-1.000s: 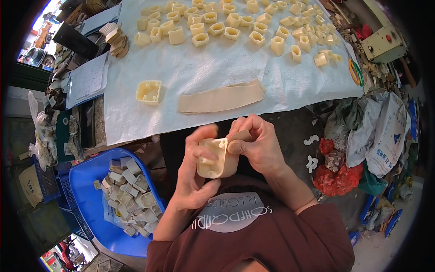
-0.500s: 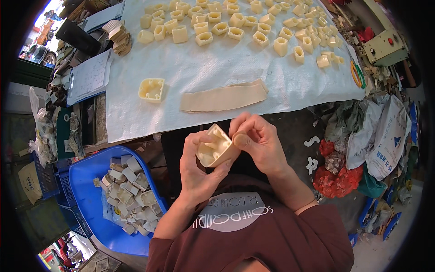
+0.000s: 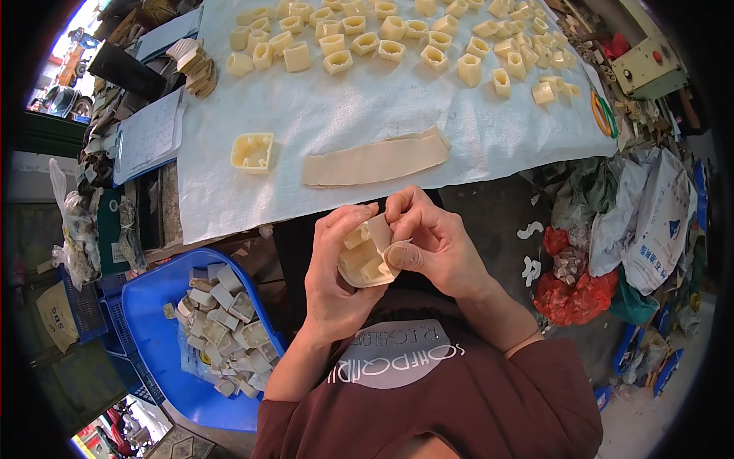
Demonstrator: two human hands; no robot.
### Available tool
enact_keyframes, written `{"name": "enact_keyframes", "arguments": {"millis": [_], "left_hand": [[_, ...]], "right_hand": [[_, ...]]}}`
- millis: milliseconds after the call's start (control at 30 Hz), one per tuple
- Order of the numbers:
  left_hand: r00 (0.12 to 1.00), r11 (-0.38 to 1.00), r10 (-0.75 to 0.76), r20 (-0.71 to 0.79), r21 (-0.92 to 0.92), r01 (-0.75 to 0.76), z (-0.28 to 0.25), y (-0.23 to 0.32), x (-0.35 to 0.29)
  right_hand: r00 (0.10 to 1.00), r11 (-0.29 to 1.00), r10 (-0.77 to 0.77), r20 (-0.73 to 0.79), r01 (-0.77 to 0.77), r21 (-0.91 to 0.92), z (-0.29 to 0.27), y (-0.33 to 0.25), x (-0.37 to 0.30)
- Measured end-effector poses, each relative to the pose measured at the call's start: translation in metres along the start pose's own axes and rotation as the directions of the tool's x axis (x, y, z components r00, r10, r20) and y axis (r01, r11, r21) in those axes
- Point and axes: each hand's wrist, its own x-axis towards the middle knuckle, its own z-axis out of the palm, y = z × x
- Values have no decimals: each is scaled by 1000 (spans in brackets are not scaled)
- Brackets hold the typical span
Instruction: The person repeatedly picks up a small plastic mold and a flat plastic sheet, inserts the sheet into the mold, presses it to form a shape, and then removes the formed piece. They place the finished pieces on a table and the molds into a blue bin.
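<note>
My left hand (image 3: 332,268) is wrapped round a hollow cream plastic block (image 3: 359,264), its open side with inner ribs turned up. A thin beige covering (image 3: 379,232) lies along the block's right wall. My right hand (image 3: 432,245) pinches the loose edge of this covering between thumb and fingers, close against the block. Beyond the hands, a long beige leather-like strip (image 3: 375,161) lies flat on the white sheet (image 3: 222,199). To its left sits another hollow cream block (image 3: 253,153), open side up.
Several small hollow cream pieces (image 3: 336,61) stand across the far table. A blue tub (image 3: 145,329) of beige-covered pieces (image 3: 225,321) is at my lower left. Scissors (image 3: 603,115) lie at the table's right edge, with plastic bags (image 3: 646,222) below. Left is a clipboard (image 3: 149,141).
The block has turned in my left hand, bringing its covered side more into view. My right thumb has shifted slightly down and left along the covering's edge.
</note>
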Motion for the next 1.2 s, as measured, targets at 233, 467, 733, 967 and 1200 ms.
{"name": "enact_keyframes", "arguments": {"millis": [233, 467, 733, 967, 1200], "left_hand": [[995, 991, 96, -41, 92, -92, 4, 2, -1], [988, 980, 152, -39, -125, -156, 11, -3, -2], [978, 929, 201, 64, -329, -169, 13, -4, 0], [971, 918, 129, 200, -394, -41, -4, -11, 9], [967, 803, -236, 99, -541, 251, -1, -2, 11]], "right_hand": [[995, 995, -62, 78, 56, 78, -6, 7, 5], [983, 896, 173, 69, -186, 404, -4, 6, 10], [936, 886, 200, 288, -299, 355, -13, 13, 11], [955, 969, 32, 293, -102, 225, -22, 14, 15], [931, 994, 89, 353, -107, 30, -18, -8, 24]]}}
